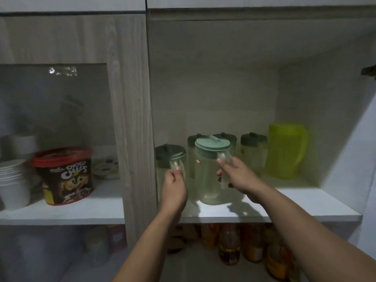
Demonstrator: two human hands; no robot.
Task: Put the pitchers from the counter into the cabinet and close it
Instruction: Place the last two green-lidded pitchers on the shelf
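Note:
Inside the open cabinet, my right hand (237, 177) grips the handle of a clear pitcher with a light green lid (210, 159), which stands on the white shelf (305, 206) near its front. My left hand (174, 187) holds the handle of a clear pitcher with a dark green lid (169, 156) at the shelf's left side. Behind them stand three more dark-lidded clear pitchers, the rightmost (253, 151) beside a lime green pitcher (285, 150) at the back right.
A wooden divider (132, 119) separates this compartment from the left one, which holds a Choco Chips tub (64, 176), stacked white bowls (14, 180) and a plate. Bottles (230, 244) stand on the shelf below. The cabinet's right wall is close to the lime pitcher.

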